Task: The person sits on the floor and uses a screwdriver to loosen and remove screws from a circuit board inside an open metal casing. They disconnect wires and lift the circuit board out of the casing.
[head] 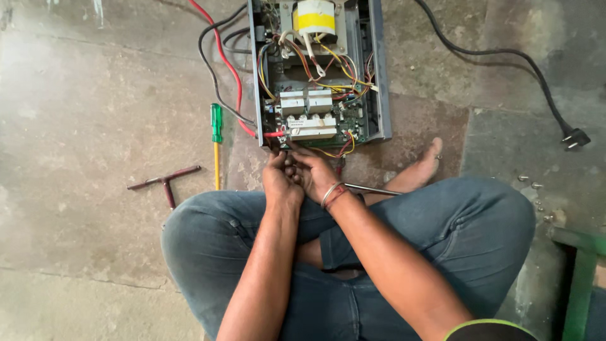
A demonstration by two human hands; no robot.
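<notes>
The left hand and right hand press together at the near edge of an opened grey metal electrical cabinet lying on the concrete floor. Their fingers curl inward around something small among the red and yellow wires there; what they grip cannot be told. A metal bangle circles the right wrist. Inside the cabinet sit a green circuit board and a yellow-taped transformer. To the left lie a green-handled screwdriver and a rusty T-shaped wrench. A black plug lies far right.
</notes>
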